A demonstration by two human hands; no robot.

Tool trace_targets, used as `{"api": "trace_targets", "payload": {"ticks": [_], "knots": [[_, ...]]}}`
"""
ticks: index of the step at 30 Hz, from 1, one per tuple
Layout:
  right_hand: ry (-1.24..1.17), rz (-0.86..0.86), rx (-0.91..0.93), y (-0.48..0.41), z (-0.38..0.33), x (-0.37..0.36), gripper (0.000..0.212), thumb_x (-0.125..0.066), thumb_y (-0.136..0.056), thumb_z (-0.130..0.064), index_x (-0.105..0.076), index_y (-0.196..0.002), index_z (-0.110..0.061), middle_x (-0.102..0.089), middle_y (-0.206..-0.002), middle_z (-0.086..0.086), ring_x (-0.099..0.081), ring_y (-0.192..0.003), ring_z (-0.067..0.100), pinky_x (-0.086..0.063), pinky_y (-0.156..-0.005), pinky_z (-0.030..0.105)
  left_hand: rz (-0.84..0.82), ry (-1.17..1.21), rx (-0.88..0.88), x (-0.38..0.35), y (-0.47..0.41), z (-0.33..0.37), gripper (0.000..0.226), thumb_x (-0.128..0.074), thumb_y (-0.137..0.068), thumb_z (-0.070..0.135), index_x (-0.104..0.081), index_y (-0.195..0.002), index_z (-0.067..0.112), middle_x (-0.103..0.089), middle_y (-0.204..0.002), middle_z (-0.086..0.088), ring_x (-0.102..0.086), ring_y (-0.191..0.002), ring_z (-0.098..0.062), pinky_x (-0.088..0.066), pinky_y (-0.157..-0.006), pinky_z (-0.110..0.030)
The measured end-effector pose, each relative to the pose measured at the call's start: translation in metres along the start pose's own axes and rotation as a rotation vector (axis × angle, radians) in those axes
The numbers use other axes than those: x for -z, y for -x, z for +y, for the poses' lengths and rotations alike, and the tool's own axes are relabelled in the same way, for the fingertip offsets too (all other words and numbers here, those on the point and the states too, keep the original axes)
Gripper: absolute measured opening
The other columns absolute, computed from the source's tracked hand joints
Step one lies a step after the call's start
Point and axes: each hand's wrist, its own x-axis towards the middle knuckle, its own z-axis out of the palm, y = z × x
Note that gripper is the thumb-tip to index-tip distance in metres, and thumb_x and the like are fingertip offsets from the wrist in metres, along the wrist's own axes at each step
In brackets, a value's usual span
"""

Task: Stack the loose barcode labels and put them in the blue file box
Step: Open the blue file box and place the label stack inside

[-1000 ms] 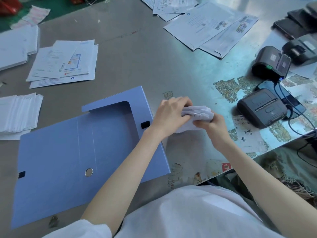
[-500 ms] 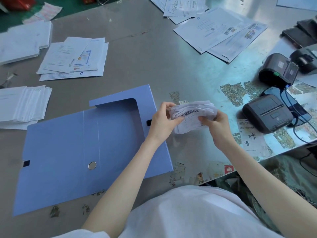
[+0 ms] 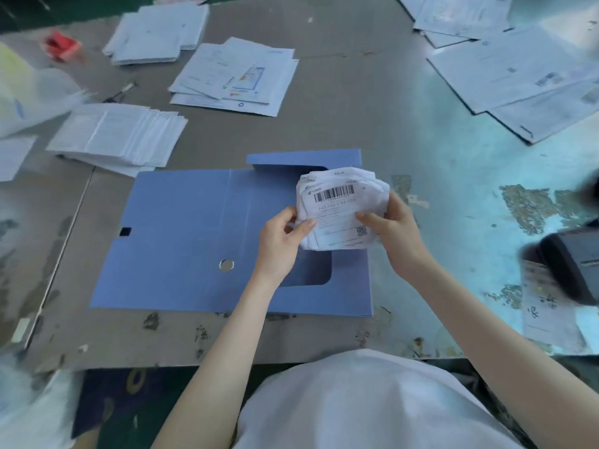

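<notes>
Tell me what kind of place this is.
Probably a shipping or mail-handling worktable. The left hand and right hand hold a bundle of barcode labels, large printed mailers lie at the far right, and a dark blurred device, perhaps a label printer, sits at the right edge.

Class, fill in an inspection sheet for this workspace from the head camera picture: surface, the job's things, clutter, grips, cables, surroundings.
Surface: grey table, worn patches, teal sheen at right.
Job's things: barcode labels, an uneven stack, held above the blue file box, which lies flat and open; none seen in it.
Clutter: paper stacks, printed sheets, envelopes, a red object, a dark device at the right edge, blurred.
Grips: left hand and right hand each pinch a side of the labels.
Cables: nothing seen.
Surroundings: green floor beyond the table; the person's white shirt below.
</notes>
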Motion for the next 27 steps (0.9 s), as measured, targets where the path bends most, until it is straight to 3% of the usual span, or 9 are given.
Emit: {"api": "trace_targets", "payload": {"ticks": [3, 6, 11, 15, 18, 22, 24, 26, 27], "knots": [[0.066, -0.078, -0.047, -0.002, 0.005, -0.020, 0.039, -0.062, -0.075, -0.007, -0.057, -0.114, -0.011, -0.067, -0.109, 0.008, -0.062, -0.096, 0.017, -0.052, -0.083, 0.036, 0.074, 0.086, 0.074, 0.025, 0.010, -0.009, 0.006, -0.064, -0.089, 0.017, -0.068, -0.091, 0.013, -0.071, -0.089, 0.000, -0.060, -0.081, -0.015, -0.049, -0.077, -0.031], [0.108, -0.143, -0.064, -0.003, 0.011, -0.035, 0.034, -0.058, -0.083, 0.003, -0.056, -0.113, -0.012, -0.065, -0.103, 0.001, -0.062, -0.091, 0.015, -0.051, -0.078, 0.031, 0.102, 0.151, 0.131, 0.045, 0.019, -0.019, 0.010, -0.062, -0.090, 0.014, -0.070, -0.092, 0.019, -0.073, -0.092, 0.002, -0.063, -0.086, -0.013, -0.049, -0.078, -0.024], [0.215, -0.105, -0.034, 0.001, 0.021, -0.045, 0.043, -0.053, -0.084, 0.003, -0.053, -0.122, -0.018, -0.061, -0.108, -0.003, -0.059, -0.095, 0.014, -0.051, -0.080, 0.025, 0.126, 0.134, 0.190, 0.064, 0.021, -0.036, 0.011, -0.063, -0.090, 0.013, -0.071, -0.096, 0.016, -0.073, -0.103, -0.008, -0.066, -0.092, -0.020, -0.051, -0.082, -0.033], [0.300, 0.031, 0.022, 0.004, 0.023, -0.038, 0.039, -0.050, -0.086, 0.003, -0.052, -0.116, -0.021, -0.060, -0.110, -0.003, -0.056, -0.096, 0.015, -0.044, -0.074, 0.013, 0.101, -0.055, 0.238, 0.064, 0.011, -0.051, 0.008, -0.066, -0.085, 0.017, -0.072, -0.087, 0.012, -0.074, -0.093, -0.011, -0.068, -0.089, -0.030, -0.052, -0.082, -0.042], [0.338, 0.099, 0.037, 0.006, 0.022, -0.032, 0.039, -0.046, -0.085, 0.004, -0.053, -0.114, -0.020, -0.060, -0.114, -0.002, -0.055, -0.099, 0.013, -0.042, -0.075, 0.007, 0.023, -0.227, 0.272, 0.052, 0.006, -0.054, 0.026, -0.065, -0.079, 0.034, -0.068, -0.083, 0.008, -0.071, -0.084, -0.014, -0.062, -0.075, -0.028, -0.044, -0.071, -0.036], [0.418, 0.155, 0.037, 0.009, 0.025, -0.026, 0.042, -0.045, -0.085, 0.003, -0.054, -0.121, -0.016, -0.057, -0.120, -0.005, -0.053, -0.110, 0.018, -0.043, -0.092, 0.027, -0.027, -0.376, 0.270, 0.038, 0.006, -0.043, 0.037, -0.061, -0.088, 0.034, -0.052, -0.073, 0.001, -0.046, -0.066, -0.005, -0.036, -0.060, -0.017, -0.024, -0.055, -0.029], [0.471, 0.164, 0.038, 0.010, 0.029, -0.024, 0.044, -0.044, -0.084, 0.002, -0.052, -0.123, -0.018, -0.054, -0.120, -0.008, -0.050, -0.116, 0.020, -0.041, -0.100, 0.035, -0.016, -0.449, 0.251, 0.037, 0.009, -0.042, 0.031, -0.055, -0.093, 0.034, -0.053, -0.077, 0.008, -0.052, -0.074, -0.001, -0.042, -0.067, -0.017, -0.030, -0.057, -0.028], [0.514, 0.159, 0.044, 0.011, 0.032, -0.024, 0.046, -0.044, -0.084, 0.003, -0.051, -0.124, -0.019, -0.053, -0.119, -0.010, -0.047, -0.119, 0.020, -0.039, -0.102, 0.038, 0.016, -0.458, 0.251, 0.042, 0.013, -0.044, 0.018, -0.051, -0.095, 0.032, -0.061, -0.097, 0.017, -0.064, -0.100, -0.002, -0.054, -0.088, -0.018, -0.040, -0.075, -0.029], [0.532, 0.161, 0.047, 0.012, 0.033, -0.024, 0.047, -0.044, -0.083, 0.003, -0.051, -0.124, -0.019, -0.052, -0.118, -0.010, -0.045, -0.119, 0.020, -0.039, -0.101, 0.037, 0.051, -0.435, 0.265, 0.046, 0.015, -0.046, 0.023, -0.050, -0.096, 0.030, -0.062, -0.111, 0.017, -0.064, -0.114, -0.003, -0.057, -0.101, -0.019, -0.042, -0.085, -0.030]]}}
